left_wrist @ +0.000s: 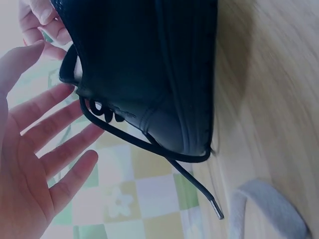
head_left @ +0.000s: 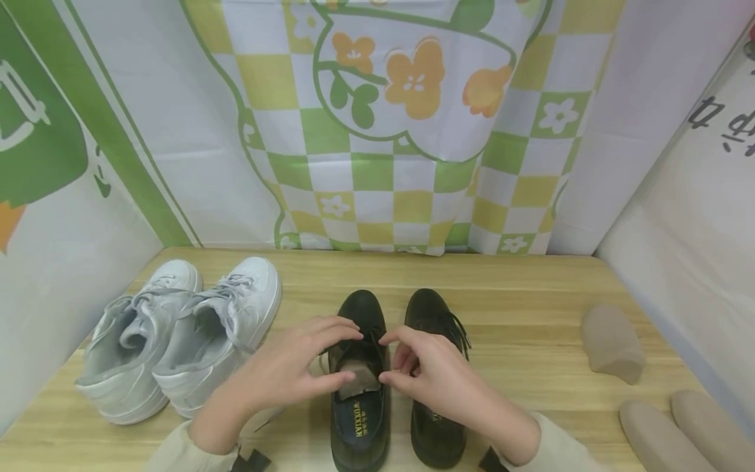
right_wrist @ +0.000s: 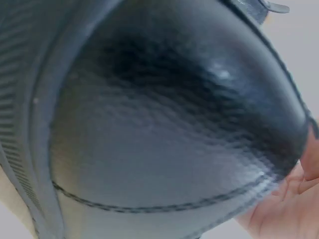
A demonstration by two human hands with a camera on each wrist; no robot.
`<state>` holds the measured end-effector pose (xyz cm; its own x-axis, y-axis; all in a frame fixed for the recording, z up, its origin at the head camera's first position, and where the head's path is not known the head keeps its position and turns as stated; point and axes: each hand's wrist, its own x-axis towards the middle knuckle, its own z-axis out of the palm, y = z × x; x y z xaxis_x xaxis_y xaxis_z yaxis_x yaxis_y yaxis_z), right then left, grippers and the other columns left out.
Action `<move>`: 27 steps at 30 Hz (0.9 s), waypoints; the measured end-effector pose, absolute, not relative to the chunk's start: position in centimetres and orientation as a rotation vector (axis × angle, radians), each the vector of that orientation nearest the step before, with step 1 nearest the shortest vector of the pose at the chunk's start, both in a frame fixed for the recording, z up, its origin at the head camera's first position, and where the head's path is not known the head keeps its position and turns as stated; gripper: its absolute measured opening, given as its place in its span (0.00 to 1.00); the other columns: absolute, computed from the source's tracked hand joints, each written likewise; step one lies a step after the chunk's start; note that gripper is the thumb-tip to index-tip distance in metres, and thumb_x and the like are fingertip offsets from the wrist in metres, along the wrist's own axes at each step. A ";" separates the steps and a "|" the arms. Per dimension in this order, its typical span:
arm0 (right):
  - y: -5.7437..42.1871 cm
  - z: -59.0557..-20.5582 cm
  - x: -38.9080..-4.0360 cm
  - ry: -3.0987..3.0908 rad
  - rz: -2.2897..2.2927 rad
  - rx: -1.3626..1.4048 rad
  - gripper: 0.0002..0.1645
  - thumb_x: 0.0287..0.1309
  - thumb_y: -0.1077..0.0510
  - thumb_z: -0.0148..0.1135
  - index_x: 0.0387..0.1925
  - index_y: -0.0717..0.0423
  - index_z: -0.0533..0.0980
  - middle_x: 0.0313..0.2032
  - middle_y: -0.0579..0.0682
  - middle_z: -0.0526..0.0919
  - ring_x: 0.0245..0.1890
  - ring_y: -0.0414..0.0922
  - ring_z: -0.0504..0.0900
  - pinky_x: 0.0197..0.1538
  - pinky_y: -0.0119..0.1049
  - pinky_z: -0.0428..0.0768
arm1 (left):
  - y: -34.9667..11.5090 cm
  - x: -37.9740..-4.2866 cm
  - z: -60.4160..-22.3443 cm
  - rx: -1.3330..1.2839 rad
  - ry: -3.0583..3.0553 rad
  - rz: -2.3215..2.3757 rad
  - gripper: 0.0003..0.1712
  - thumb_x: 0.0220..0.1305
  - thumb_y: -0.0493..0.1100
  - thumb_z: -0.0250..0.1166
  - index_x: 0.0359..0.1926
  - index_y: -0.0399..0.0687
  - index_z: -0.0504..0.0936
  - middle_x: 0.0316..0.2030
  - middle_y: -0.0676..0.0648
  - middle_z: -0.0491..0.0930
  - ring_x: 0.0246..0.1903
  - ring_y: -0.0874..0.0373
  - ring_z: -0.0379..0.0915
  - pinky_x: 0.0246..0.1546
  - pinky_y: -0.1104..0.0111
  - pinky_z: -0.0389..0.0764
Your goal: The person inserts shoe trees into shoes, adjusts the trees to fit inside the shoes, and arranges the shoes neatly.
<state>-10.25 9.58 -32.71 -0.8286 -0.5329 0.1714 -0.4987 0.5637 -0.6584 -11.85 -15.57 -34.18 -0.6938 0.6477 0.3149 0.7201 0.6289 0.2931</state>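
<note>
Two black lace-up shoes stand side by side in the head view. Over the opening of the left black shoe, my left hand reaches in from the left, fingers spread beside the black lace. From the other side comes my right hand, thumb and forefinger apart at that shoe's edge, other fingers bent. Between the hands lies a grey-brown flap-like piece in the shoe's mouth, above a dark insole with yellow lettering. The right black shoe sits partly beneath my right hand. Smooth black leather fills most of the right wrist view.
A pair of white sneakers with grey laces stands at the left. Several beige shoe inserts lie at the right, one insert farther back. The wooden board ends at a checked curtain, with white cloth on both sides.
</note>
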 end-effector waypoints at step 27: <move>13.4 -30.5 -9.1 3.021 -1.330 -0.697 0.22 0.53 0.57 0.75 0.50 0.45 0.79 0.40 0.43 0.82 0.41 0.39 0.81 0.44 0.41 0.78 | -11.7 -10.7 -33.6 -1.313 -2.406 -0.470 0.23 0.62 0.62 0.66 0.52 0.57 0.83 0.53 0.57 0.80 0.60 0.59 0.72 0.55 0.64 0.80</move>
<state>-9.12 13.45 -30.49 -0.8890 -0.2748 0.3663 -0.4557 0.6090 -0.6491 -10.75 -11.65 -33.62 -0.5042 0.7310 0.4599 0.8503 0.5132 0.1165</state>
